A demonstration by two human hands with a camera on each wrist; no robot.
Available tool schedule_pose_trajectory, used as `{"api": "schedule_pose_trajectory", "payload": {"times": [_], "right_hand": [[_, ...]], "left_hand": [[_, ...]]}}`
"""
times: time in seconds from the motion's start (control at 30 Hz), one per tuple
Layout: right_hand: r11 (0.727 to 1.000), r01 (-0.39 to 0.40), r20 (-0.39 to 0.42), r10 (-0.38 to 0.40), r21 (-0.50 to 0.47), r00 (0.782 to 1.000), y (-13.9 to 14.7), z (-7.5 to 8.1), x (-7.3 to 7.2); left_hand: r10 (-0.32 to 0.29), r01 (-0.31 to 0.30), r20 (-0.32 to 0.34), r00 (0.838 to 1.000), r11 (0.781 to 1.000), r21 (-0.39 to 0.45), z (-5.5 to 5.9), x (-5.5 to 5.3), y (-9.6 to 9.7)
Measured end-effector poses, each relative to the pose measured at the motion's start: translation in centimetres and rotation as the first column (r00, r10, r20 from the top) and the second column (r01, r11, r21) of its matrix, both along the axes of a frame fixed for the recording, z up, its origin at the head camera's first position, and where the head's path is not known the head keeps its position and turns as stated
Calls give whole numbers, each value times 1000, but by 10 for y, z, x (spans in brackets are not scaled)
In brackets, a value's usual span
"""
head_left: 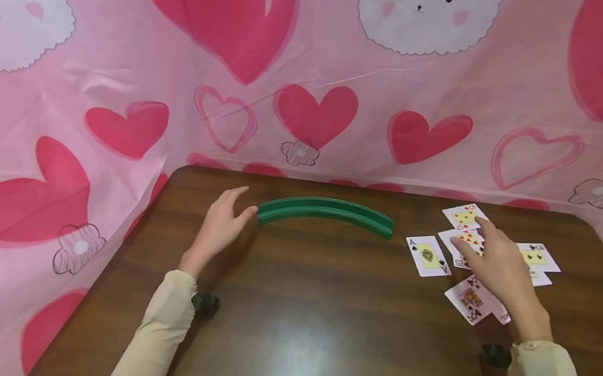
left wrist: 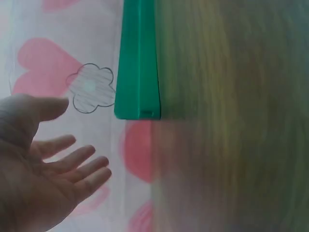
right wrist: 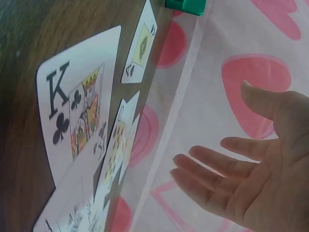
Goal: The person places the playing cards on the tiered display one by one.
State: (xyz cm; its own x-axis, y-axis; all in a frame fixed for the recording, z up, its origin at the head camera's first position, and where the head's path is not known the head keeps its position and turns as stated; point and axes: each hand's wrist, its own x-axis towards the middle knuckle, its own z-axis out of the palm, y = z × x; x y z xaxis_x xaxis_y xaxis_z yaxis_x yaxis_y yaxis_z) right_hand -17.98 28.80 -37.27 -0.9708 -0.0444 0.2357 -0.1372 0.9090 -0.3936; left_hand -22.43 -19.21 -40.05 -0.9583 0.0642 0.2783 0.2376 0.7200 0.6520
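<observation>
On brown wood-grain tbl (head_left: 288,316), curved green plastic rack (head_left: 327,209) sits L of white rectangular playing cards (head_left: 428,256); L hand (head_left: 220,221), fingers loosely apart, nr rack's L end; R hand (head_left: 495,259), ditto, above cards.

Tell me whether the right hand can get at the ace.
Probably yes: the right hand is empty and close by, and the ace lies face up with no card over it.

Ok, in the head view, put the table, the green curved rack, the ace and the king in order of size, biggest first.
1. Table
2. Green curved rack
3. Ace and king: these two cards look too alike in size to rank.
</observation>
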Motion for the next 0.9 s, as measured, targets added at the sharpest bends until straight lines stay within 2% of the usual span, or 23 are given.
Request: {"api": "schedule_pose_trajectory", "payload": {"times": [0.07, 0.13, 0.23, 0.37, 0.47, 0.57, 0.6, 0.67, 0.7, 0.73, 0.77, 0.8, 0.83, 0.9], "right_hand": [[999, -4, -23, 3, -32, 1000, 0, -1, -2], [998, -9, -46, 6, -64, 999, 1, -3, -4], [992, -3, -64, -5, -126, 998, 1, -7, -6], [980, 31, -49, -42, -195, 998, -1, -9, -8], [968, 56, -27, -64, -245, 998, -6, -9, -12], [944, 55, -8, -61, -326, 998, -10, -10, -16], [916, 44, 1, -48, -399, 999, -9, -14, -20], [880, 28, 2, -30, -474, 1000, -11, -16, -22], [867, 23, -1, -27, -498, 1000, -11, -17, -23], [839, 34, 15, -31, -543, 999, -12, -19, -24], [830, 39, 26, -29, -556, 999, -12, -20, -25], [831, 41, 34, -26, -554, 999, -13, -21, -26], [859, 46, 42, -28, -510, 999, -16, -20, -24], [879, 56, 76, -23, -473, 997, -17, -22, -25]], "left_hand": [[2, -5, 21, 1000, 993, 121, -3, -2, -1], [2, -16, 58, 998, 972, 234, -6, -4, -2], [-24, -31, 136, 990, 922, 387, -11, -8, -2], [-75, -68, 249, 966, 850, 522, -17, -13, 0], [-91, -103, 295, 951, 808, 580, -19, -17, 3], [-100, -120, 303, 948, 769, 628, -21, -21, 6], [-102, -126, 305, 947, 754, 645, -22, -22, 7], [-109, -137, 313, 944, 732, 667, -25, -24, 8], [-113, -139, 316, 942, 726, 673, -27, -25, 8], [-118, -142, 320, 940, 719, 681, -28, -26, 9], [-122, -143, 323, 938, 715, 684, -30, -27, 9], [-123, -149, 329, 936, 709, 690, -32, -28, 10], [-123, -156, 333, 935, 701, 696, -33, -29, 10], [-124, -160, 331, 936, 686, 710, -37, -30, 10]]}}
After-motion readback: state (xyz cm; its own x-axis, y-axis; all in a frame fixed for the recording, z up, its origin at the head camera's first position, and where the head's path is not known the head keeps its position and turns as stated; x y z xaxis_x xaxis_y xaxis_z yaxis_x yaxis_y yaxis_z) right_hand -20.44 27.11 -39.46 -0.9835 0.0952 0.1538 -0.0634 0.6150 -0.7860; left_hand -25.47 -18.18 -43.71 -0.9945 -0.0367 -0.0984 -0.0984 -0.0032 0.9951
